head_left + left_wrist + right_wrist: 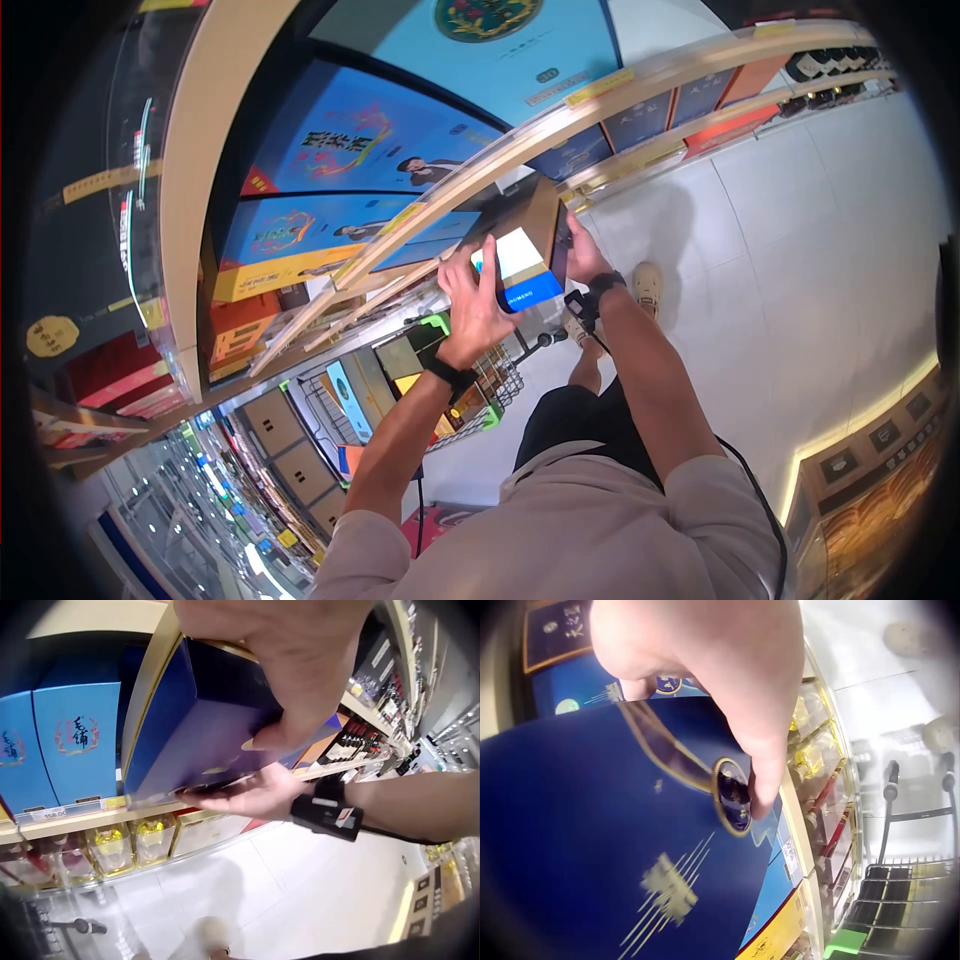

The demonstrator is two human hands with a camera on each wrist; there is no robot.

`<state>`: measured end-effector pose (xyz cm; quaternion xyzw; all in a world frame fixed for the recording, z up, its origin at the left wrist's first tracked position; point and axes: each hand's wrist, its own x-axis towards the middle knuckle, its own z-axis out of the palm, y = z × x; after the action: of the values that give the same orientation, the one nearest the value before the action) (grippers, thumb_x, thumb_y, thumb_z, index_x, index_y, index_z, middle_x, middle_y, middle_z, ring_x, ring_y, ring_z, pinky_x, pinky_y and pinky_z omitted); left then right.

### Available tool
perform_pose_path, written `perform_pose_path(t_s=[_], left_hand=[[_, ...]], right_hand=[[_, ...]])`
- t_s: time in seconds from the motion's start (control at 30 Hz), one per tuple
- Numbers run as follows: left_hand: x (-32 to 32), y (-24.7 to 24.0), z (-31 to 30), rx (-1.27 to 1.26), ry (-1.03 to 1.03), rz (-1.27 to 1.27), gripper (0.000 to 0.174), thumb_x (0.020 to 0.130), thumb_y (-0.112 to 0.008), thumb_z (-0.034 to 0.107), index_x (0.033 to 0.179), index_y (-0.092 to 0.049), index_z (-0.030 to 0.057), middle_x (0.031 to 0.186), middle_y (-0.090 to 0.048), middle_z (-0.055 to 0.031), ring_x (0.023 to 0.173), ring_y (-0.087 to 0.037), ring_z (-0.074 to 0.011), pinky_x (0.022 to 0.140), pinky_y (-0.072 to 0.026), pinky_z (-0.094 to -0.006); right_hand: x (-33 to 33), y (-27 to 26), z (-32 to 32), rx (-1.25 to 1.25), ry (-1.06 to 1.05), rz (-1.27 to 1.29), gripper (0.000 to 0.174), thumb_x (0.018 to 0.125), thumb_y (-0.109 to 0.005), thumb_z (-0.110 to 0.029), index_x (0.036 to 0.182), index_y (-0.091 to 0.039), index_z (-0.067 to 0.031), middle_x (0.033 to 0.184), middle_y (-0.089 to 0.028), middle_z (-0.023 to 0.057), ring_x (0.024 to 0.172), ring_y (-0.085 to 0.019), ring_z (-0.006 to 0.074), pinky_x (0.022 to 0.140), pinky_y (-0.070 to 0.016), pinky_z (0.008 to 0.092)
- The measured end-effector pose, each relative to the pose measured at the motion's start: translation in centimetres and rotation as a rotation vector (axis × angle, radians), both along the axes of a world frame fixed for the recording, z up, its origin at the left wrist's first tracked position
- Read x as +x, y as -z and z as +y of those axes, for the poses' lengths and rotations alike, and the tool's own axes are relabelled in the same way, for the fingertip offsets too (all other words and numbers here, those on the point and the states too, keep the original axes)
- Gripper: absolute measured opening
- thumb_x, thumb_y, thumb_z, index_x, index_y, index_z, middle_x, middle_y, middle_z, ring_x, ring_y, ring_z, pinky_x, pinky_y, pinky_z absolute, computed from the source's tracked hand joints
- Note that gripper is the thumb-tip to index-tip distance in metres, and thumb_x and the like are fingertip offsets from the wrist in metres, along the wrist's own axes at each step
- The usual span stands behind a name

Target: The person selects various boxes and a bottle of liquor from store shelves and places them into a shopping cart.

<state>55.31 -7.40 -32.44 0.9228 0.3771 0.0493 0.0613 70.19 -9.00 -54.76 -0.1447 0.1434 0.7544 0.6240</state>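
Note:
Both hands hold a dark blue gift box (202, 720) in front of a shop shelf. My left hand (478, 305) grips one end; in the left wrist view its thumb lies on the blue face and its fingers go over the top edge. My right hand (585, 252) supports the opposite end, with its palm and fingers along the lower side in the left wrist view. In the right wrist view, one digit of the right hand (705, 652) touches a round gold-rimmed emblem (733, 795) on the box. Glare whitens one face in the head view.
Shelves hold large blue boxes (340, 135) and light blue boxes (79, 739), behind a shelf edge (470, 185) with price tags. Bottles with yellow contents (112, 847) stand lower down. A shopping cart (490, 415) with several boxes is at the lower left, on a pale tiled floor (790, 230).

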Motion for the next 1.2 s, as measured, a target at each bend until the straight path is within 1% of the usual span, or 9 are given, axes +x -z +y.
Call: perform_pose_path(t_s=[0.07, 0.13, 0.17, 0.27, 0.3, 0.4, 0.57, 0.87, 1.2], left_hand=[[-0.7, -1.4, -1.1, -0.001, -0.042, -0.061, 0.119, 0.051, -0.084, 0.015, 0.155, -0.027, 0.0022, 0.134, -0.042, -0.0242, 0.122, -0.041, -0.0416, 0.105, -0.0281, -0.0536], [-1.4, -3.6, -2.3, -0.033, -0.106, -0.135, 0.119, 0.051, -0.084, 0.015, 0.155, -0.027, 0.0018, 0.133, -0.043, -0.0239, 0.121, -0.042, -0.0410, 0.104, -0.0296, -0.0525], [-1.7, -5.0, -2.8, -0.060, -0.148, -0.171, 0.120, 0.051, -0.085, 0.014, 0.155, -0.026, 0.0007, 0.134, -0.043, -0.0235, 0.122, -0.043, -0.0410, 0.105, -0.0303, -0.0523], [-3.4, -8.3, -4.1, -0.213, -0.309, -0.288, 0.126, 0.049, -0.089, 0.016, 0.156, -0.024, -0.0013, 0.139, -0.043, -0.0232, 0.129, -0.042, -0.0389, 0.112, -0.0313, -0.0474], [-3.9, -9.6, -4.5, -0.258, -0.361, -0.279, 0.127, 0.050, -0.090, 0.017, 0.156, -0.022, -0.0018, 0.139, -0.044, -0.0228, 0.128, -0.042, -0.0373, 0.113, -0.0330, -0.0435], [-5.5, -11.6, -5.8, -0.343, -0.532, -0.371, 0.126, 0.052, -0.091, 0.017, 0.156, -0.022, -0.0033, 0.138, -0.045, -0.0209, 0.127, -0.045, -0.0331, 0.113, -0.0337, -0.0423], [-10.9, -9.7, -9.3, -0.488, -0.753, -0.735, 0.123, 0.059, -0.091, 0.012, 0.156, -0.018, -0.0070, 0.141, -0.045, -0.0192, 0.132, -0.045, -0.0283, 0.114, -0.0352, -0.0390], [-17.2, -7.7, -15.1, -0.692, -0.998, -1.241, 0.108, 0.076, -0.084, 0.019, 0.155, -0.016, -0.0096, 0.136, -0.054, -0.0183, 0.120, -0.057, -0.0249, 0.105, -0.0453, -0.0345], [-29.5, -2.3, -21.7, -0.783, -1.097, -1.875, 0.067, 0.091, -0.068, 0.023, 0.147, -0.040, -0.0010, 0.135, -0.058, -0.0167, 0.119, -0.062, -0.0241, 0.103, -0.0505, -0.0374]], right_hand=[[0.0, 0.7, -1.7, -0.011, -0.020, -0.308, 0.060, 0.104, -0.038, -0.059, 0.141, -0.048, -0.0132, 0.136, -0.056, 0.0091, 0.128, -0.053, 0.0269, 0.109, -0.0404, 0.0511], [0.6, 1.0, -2.2, -0.401, -0.146, -0.163, 0.065, 0.104, -0.029, -0.063, 0.144, -0.045, -0.0142, 0.140, -0.053, 0.0084, 0.132, -0.049, 0.0270, 0.110, -0.0356, 0.0575], [0.9, 0.1, -3.1, -0.448, -0.133, -0.281, 0.057, 0.108, -0.027, -0.046, 0.144, -0.041, -0.0035, 0.135, -0.059, 0.0095, 0.120, -0.059, 0.0251, 0.107, -0.0416, 0.0438], [1.1, 4.9, -3.7, -0.276, -0.175, -0.332, 0.057, 0.107, -0.027, -0.051, 0.146, -0.046, -0.0126, 0.148, -0.050, 0.0081, 0.134, -0.048, 0.0281, 0.111, -0.0348, 0.0550], [1.6, 3.5, -3.1, -0.132, -0.020, 0.046, 0.058, 0.105, -0.030, -0.047, 0.141, -0.052, -0.0066, 0.143, -0.057, 0.0117, 0.129, -0.053, 0.0317, 0.111, -0.0370, 0.0489], [2.8, -1.4, -2.8, -0.022, -0.201, 0.061, 0.060, 0.105, -0.032, -0.047, 0.136, -0.056, -0.0018, 0.134, -0.063, 0.0159, 0.124, -0.056, 0.0345, 0.110, -0.0387, 0.0447], [2.8, -6.6, -1.4, -0.074, -0.447, -0.272, 0.089, 0.097, -0.030, -0.075, 0.135, -0.056, 0.0010, 0.133, -0.062, 0.0172, 0.123, -0.057, 0.0309, 0.109, -0.0411, 0.0477], [-0.8, -11.3, -1.6, 0.120, -0.702, -0.578, 0.083, 0.098, -0.030, -0.074, 0.136, -0.053, -0.0030, 0.125, -0.064, 0.0125, 0.114, -0.061, 0.0266, 0.098, -0.0503, 0.0420], [-12.3, -16.4, 1.5, 0.415, -0.995, -0.871, 0.049, 0.105, -0.050, -0.032, 0.144, -0.047, -0.0024, 0.135, -0.060, 0.0089, 0.120, -0.059, 0.0218, 0.105, -0.0448, 0.0356]])
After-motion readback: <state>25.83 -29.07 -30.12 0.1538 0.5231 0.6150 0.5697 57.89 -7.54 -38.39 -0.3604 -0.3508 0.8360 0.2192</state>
